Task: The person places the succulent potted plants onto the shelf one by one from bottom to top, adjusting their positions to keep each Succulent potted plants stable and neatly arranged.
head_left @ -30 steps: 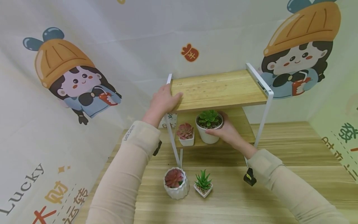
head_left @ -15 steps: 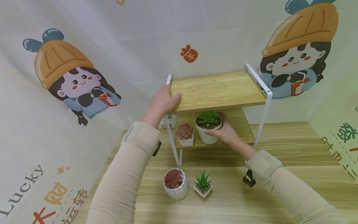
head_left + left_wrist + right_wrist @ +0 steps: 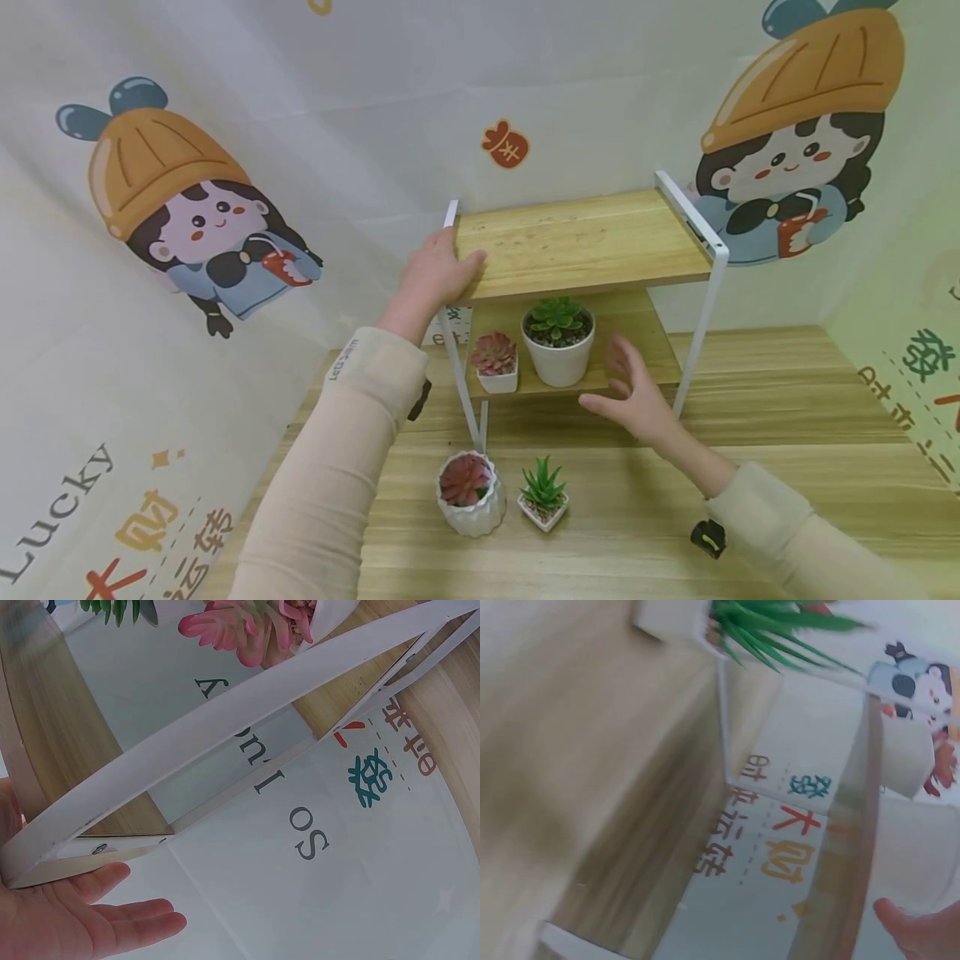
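A small two-tier shelf (image 3: 585, 242) with wooden boards and a white metal frame stands on the table. My left hand (image 3: 437, 271) holds its upper left corner, thumb over the top board and fingers along the outside of the frame. On the lower board sit a green succulent in a round white pot (image 3: 561, 358) and, left of it, a pink succulent in a small white pot (image 3: 498, 367). My right hand (image 3: 633, 396) is apart from the round pot, at its right, fingers spread and holding nothing. In the right wrist view a fingertip (image 3: 896, 922) shows near that pot.
On the table (image 3: 810, 417) in front of the shelf stand a dark red succulent in a ribbed white pot (image 3: 474, 504) and a spiky green plant in a small angular pot (image 3: 543, 500). A printed cloth (image 3: 375, 125) hangs behind and at both sides.
My right hand has let go of the round white pot and drawn back to the right and towards me. The pot stays on the lower board. My left hand keeps its place.
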The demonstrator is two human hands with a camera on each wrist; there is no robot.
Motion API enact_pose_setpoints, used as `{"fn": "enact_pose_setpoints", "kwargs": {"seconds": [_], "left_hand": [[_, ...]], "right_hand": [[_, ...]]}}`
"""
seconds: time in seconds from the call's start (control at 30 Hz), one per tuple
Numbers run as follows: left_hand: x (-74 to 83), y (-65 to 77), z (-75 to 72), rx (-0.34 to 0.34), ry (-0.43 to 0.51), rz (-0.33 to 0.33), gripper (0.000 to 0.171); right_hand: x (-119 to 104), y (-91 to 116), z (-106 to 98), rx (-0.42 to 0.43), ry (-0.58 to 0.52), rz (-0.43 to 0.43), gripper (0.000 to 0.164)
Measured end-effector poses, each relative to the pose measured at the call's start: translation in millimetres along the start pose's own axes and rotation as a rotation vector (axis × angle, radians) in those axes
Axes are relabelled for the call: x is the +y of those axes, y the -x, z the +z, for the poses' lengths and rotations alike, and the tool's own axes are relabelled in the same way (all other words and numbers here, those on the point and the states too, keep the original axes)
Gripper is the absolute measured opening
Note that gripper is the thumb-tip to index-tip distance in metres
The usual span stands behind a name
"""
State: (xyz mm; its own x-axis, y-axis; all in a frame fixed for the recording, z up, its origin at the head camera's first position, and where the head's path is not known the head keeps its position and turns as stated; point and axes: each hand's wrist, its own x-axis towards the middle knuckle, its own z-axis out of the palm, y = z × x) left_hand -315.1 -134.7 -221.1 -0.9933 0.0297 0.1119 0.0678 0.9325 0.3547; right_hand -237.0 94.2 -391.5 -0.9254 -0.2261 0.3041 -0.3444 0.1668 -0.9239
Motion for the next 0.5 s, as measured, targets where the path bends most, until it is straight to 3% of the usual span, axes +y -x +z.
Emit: {"fn": "enact_pose_setpoints", "kwargs": {"seconds": [0.23,0.33,0.5], "left_hand": [[-0.7,0.1,0.2,0.007,0.005,0.003,0.066],[-1.1,-0.2,0.5,0.007,0.003,0.003,0.066],[-1.2,-0.4,0.8,0.008,0.004,0.000,0.066]], "right_hand": [[31,41,16,0.023,-0.015,-0.105,0.077],[52,56,32,-0.049,0.019,-0.040,0.077],[84,74,58,-0.239,0.074,0.105,0.081]]}}
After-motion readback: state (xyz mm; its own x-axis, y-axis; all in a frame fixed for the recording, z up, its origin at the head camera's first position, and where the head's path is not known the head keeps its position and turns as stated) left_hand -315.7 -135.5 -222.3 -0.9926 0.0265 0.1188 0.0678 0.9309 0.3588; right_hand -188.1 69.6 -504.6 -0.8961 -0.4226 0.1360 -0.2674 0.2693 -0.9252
